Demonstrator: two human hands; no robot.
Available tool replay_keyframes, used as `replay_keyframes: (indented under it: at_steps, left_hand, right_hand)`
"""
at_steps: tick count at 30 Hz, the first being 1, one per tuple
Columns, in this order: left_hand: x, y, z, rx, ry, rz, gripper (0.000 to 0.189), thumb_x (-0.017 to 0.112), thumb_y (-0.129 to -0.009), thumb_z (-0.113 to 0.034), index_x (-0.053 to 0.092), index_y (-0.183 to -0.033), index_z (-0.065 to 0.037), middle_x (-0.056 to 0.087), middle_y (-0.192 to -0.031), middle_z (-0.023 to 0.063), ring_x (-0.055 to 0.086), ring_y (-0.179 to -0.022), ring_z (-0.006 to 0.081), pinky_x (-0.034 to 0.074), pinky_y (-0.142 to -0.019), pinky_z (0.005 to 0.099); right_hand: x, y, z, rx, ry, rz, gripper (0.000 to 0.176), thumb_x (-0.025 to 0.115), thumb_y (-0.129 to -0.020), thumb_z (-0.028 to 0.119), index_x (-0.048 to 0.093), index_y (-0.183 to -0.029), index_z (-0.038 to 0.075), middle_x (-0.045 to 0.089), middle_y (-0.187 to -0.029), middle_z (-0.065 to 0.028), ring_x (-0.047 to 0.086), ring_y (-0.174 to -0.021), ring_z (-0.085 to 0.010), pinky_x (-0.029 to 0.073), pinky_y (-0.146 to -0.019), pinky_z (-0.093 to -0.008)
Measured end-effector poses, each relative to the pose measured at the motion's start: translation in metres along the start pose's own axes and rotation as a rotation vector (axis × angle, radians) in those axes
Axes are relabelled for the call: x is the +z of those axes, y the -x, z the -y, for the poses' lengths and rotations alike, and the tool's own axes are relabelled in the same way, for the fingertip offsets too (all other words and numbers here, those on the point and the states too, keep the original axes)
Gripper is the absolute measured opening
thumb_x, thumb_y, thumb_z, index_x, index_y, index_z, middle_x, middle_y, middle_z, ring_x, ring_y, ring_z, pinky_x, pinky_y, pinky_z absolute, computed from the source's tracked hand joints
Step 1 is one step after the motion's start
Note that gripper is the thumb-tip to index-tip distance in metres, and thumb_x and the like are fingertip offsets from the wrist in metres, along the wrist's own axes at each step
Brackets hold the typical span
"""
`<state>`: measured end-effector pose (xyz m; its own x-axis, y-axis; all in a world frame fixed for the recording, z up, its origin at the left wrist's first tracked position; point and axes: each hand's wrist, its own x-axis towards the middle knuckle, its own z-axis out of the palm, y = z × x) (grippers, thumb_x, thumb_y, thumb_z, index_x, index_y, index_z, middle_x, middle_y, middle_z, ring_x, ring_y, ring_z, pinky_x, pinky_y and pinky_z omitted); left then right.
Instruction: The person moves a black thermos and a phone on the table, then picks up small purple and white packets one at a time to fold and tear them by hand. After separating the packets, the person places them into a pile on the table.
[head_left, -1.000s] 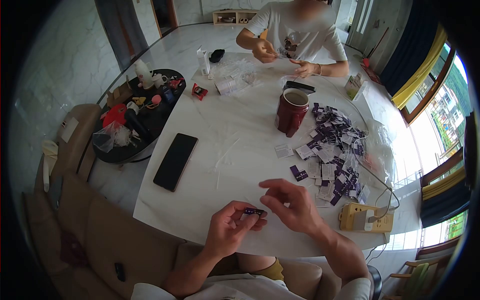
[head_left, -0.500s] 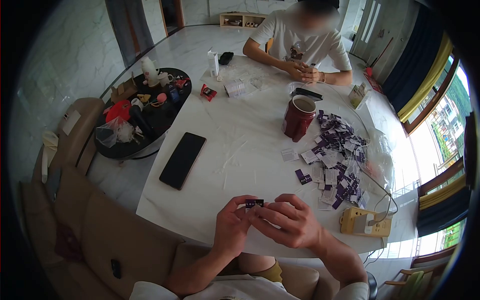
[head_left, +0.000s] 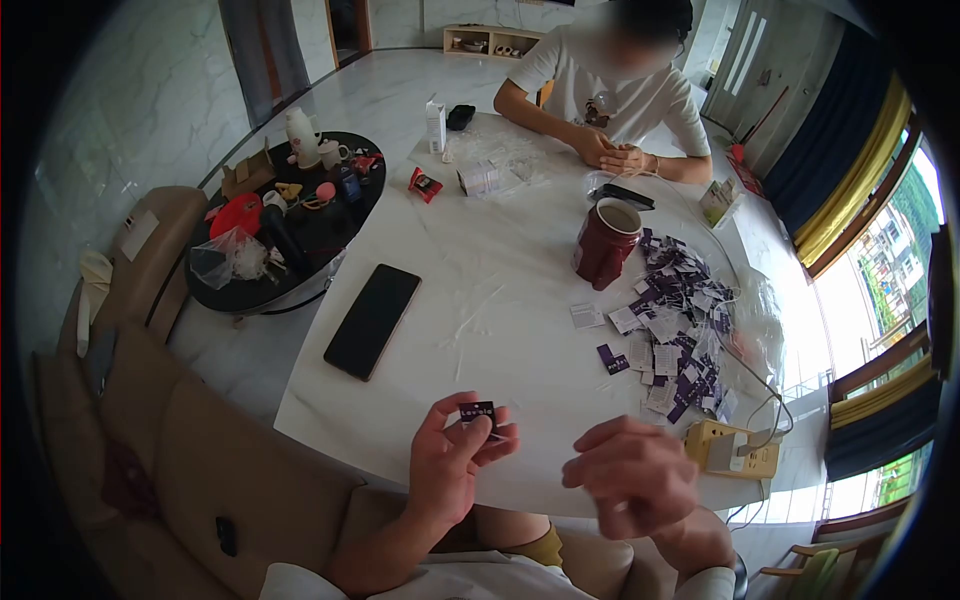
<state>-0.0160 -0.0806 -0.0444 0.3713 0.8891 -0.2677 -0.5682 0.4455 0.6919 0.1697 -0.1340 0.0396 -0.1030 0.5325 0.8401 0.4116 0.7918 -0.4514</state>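
Note:
My left hand [head_left: 450, 455] is closed on a small purple tag [head_left: 477, 410] with pale lettering, pinched under the thumb above the table's near edge. A thin pale strand shows below the tag by the fingertips. To the right, apart from the tag, is my right hand [head_left: 630, 475]. It is blurred by motion, its fingers bent and loosely apart, and no object shows in it. Beyond that hand lies a heap of purple and white tags [head_left: 670, 330]. A few tags [head_left: 612, 358] lie loose at the heap's left side.
A dark red mug [head_left: 605, 245] stands beside the heap, and a black phone [head_left: 372, 322] lies on the left. A yellow power strip [head_left: 735, 450] with cables sits at the right edge. Opposite sits another person [head_left: 620, 100], hands together on the table. A cluttered black side table [head_left: 290, 290] stands left.
My right hand has let go of the tag and moved right, away from my left hand. My left hand still holds the tag, slightly further left. The view has shifted a little.

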Motion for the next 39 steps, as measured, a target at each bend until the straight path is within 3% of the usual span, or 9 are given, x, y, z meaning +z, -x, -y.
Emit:
replay_keyframes:
  at_steps: [1, 3, 7, 9, 14, 22, 25, 31, 39]
  left_hand:
    - [-0.003, 0.0, 0.0, 0.033, 0.01, -0.016, 0.033, 0.063, -0.102, -0.007, 0.051, -0.132, -0.007, 0.072, -0.11, 0.0157, 0.074, -0.097, 0.0264, 0.064, -0.087, 0.0436]
    - [-0.003, 0.0, 0.003, 0.082, -0.035, 0.0, 0.029, 0.06, -0.102, -0.005, 0.049, -0.129, -0.006, 0.071, -0.111, 0.0169, 0.075, -0.092, 0.0268, 0.066, -0.079, 0.0424]
    - [-0.007, 0.003, 0.014, 0.169, -0.142, 0.136, 0.021, 0.056, -0.097, -0.003, 0.044, -0.113, -0.007, 0.069, -0.107, 0.0229, 0.075, -0.081, 0.0284, 0.066, -0.067, 0.0406]
    - [-0.015, 0.004, 0.014, 0.189, -0.197, 0.224, 0.022, 0.054, -0.095, -0.002, 0.04, -0.109, -0.008, 0.069, -0.104, 0.026, 0.073, -0.077, 0.0278, 0.065, -0.063, 0.0398]
    - [-0.014, 0.008, 0.015, 0.209, -0.218, 0.307, 0.019, 0.044, -0.092, 0.004, 0.035, -0.105, -0.006, 0.067, -0.088, 0.0217, 0.047, -0.058, 0.0127, 0.046, -0.054, 0.0272]
    - [-0.008, 0.004, 0.016, 0.204, -0.304, 0.313, 0.022, 0.044, -0.093, -0.001, 0.046, -0.114, -0.004, 0.064, -0.085, 0.0126, 0.048, -0.063, 0.0103, 0.041, -0.055, 0.0245]
    - [-0.009, 0.002, 0.016, 0.218, -0.308, 0.31, 0.022, 0.043, -0.095, -0.001, 0.051, -0.116, -0.003, 0.065, -0.087, 0.0122, 0.048, -0.065, 0.0101, 0.042, -0.056, 0.0255]
    - [-0.011, 0.002, 0.016, 0.191, -0.282, 0.307, 0.023, 0.045, -0.098, -0.003, 0.057, -0.118, 0.0, 0.066, -0.09, 0.0128, 0.05, -0.068, 0.0104, 0.045, -0.058, 0.0275]
    - [-0.008, 0.001, 0.015, 0.187, -0.313, 0.303, 0.022, 0.048, -0.096, -0.007, 0.056, -0.117, -0.004, 0.064, -0.087, 0.0119, 0.049, -0.066, 0.0118, 0.044, -0.056, 0.0285]
  right_hand:
    - [0.001, -0.002, 0.001, 0.05, -0.047, -0.162, 0.025, 0.063, -0.074, -0.011, 0.066, -0.097, -0.003, 0.074, -0.084, -0.0136, 0.07, -0.065, -0.0236, 0.064, -0.07, -0.0396]
    - [-0.004, -0.02, -0.018, -0.085, 0.221, -0.091, 0.032, 0.064, -0.071, -0.011, 0.064, -0.102, -0.004, 0.074, -0.088, -0.0147, 0.072, -0.069, -0.0261, 0.064, -0.07, -0.0404]
    - [0.035, -0.021, -0.086, -0.227, 0.531, 0.232, 0.024, 0.068, -0.076, 0.0, 0.059, -0.099, 0.001, 0.07, -0.093, -0.0108, 0.07, -0.073, -0.0247, 0.059, -0.069, -0.0344]
    - [0.054, -0.006, -0.109, -0.099, 0.67, 0.581, 0.028, 0.068, -0.079, 0.012, 0.061, -0.104, 0.001, 0.064, -0.089, -0.0072, 0.068, -0.074, -0.0224, 0.057, -0.072, -0.0348]
    - [0.065, 0.015, -0.094, 0.039, 0.762, 0.568, 0.036, 0.067, -0.078, 0.017, 0.063, -0.111, 0.003, 0.061, -0.086, -0.0053, 0.068, -0.077, -0.0219, 0.055, -0.075, -0.0367]
    - [-0.019, 0.077, 0.019, 0.431, 0.701, 0.182, 0.027, 0.078, -0.083, 0.006, 0.071, -0.109, 0.005, 0.073, -0.093, -0.0068, 0.073, -0.083, -0.0251, 0.058, -0.069, -0.0355]
    - [-0.032, 0.117, 0.026, 0.591, 0.83, 0.018, 0.025, 0.074, -0.086, 0.005, 0.07, -0.111, 0.002, 0.072, -0.108, -0.0121, 0.072, -0.092, -0.0289, 0.058, -0.076, -0.0403]
    - [-0.037, 0.119, 0.005, 0.737, 1.171, 0.059, 0.049, 0.071, -0.092, 0.012, 0.056, -0.135, -0.003, 0.041, -0.151, -0.0335, 0.047, -0.135, -0.0494, 0.042, -0.111, -0.0528]
    - [-0.049, 0.08, -0.05, 1.156, 1.239, 0.103, 0.08, 0.062, -0.097, 0.051, 0.037, -0.156, 0.003, 0.024, -0.161, -0.0369, 0.021, -0.15, -0.0564, 0.022, -0.119, -0.0661]
